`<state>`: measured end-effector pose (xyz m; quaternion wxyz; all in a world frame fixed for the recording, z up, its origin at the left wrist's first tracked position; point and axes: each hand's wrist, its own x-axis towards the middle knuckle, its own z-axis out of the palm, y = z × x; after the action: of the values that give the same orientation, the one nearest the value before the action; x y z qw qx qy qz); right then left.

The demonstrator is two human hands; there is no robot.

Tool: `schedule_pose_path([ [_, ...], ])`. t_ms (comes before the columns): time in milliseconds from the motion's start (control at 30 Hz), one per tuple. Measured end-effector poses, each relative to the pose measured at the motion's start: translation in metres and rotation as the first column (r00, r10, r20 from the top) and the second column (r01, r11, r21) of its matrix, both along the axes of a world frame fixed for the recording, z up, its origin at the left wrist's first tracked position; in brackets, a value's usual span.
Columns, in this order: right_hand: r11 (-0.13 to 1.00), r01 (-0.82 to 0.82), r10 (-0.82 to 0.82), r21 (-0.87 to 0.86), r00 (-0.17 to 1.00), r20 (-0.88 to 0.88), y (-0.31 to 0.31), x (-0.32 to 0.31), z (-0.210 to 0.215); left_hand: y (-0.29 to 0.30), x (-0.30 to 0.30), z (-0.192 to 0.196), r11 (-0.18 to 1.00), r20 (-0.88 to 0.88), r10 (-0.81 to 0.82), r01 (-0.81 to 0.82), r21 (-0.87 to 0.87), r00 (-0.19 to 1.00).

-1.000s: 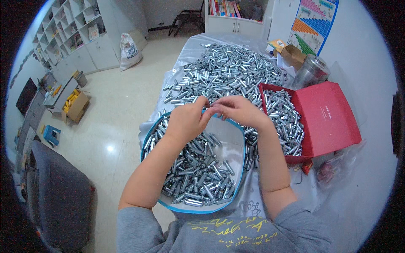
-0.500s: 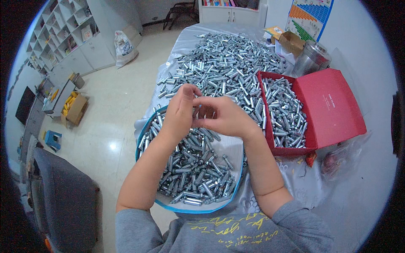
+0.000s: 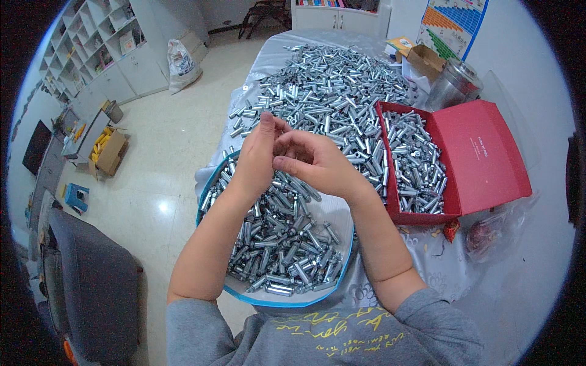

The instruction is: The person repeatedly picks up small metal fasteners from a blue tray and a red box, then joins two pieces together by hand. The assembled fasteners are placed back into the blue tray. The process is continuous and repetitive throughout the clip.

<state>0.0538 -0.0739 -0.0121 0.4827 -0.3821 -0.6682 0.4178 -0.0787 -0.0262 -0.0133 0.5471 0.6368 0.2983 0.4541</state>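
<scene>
My left hand (image 3: 257,160) and my right hand (image 3: 320,160) meet over the far part of a blue-rimmed white tray (image 3: 343,268). The left thumb points up and its other fingers curl out of sight behind the palm. My right fingers bend in against the left hand, thumb and fingertips close together. Whatever lies between them is hidden. Beneath my arms, the tray holds a heap of silvery expansion bolts (image 3: 287,253) with sleeves and nuts. Beyond my hands spreads a large pile of shiny metal sleeves and similar parts (image 3: 342,85).
Right of the tray stands an open red box (image 3: 452,183) full of metal parts, its lid folded out. Behind it are a metal canister (image 3: 455,82) and a cardboard box (image 3: 425,61). A plastic bag (image 3: 491,235) lies near the wall. A dark chair (image 3: 91,280) stands left.
My right hand has tilted and shifted slightly up and left, its thumb now nearer the left hand. The view has shifted slightly. The heaps look the same.
</scene>
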Motion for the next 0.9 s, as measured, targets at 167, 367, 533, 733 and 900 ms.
schedule_pose_path([
  [167,0.998,-0.069,0.069,-0.011,0.998,0.01,-0.003,0.003,0.006,-0.006,-0.001,0.007,0.997,-0.052,-0.05,0.047,-0.057,0.997],
  [367,0.992,0.074,-0.097,0.099,0.961,0.258,-0.001,0.017,0.009,-0.005,-0.006,0.01,0.998,-0.113,-0.005,-0.002,-0.067,0.994],
  [533,0.981,-0.086,0.176,-0.172,0.759,0.627,-0.012,0.024,0.011,-0.001,-0.007,0.004,0.99,-0.141,0.092,-0.076,0.119,0.986],
  [733,0.959,-0.28,0.12,-0.045,0.258,0.959,-0.009,-0.002,-0.04,0.003,-0.006,0.0,0.95,-0.177,0.117,-0.059,0.307,0.977],
  [900,0.914,-0.401,0.087,-0.07,0.025,0.996,-0.009,-0.017,-0.054,0.004,-0.003,-0.001,0.937,-0.172,0.134,-0.068,0.341,0.976],
])
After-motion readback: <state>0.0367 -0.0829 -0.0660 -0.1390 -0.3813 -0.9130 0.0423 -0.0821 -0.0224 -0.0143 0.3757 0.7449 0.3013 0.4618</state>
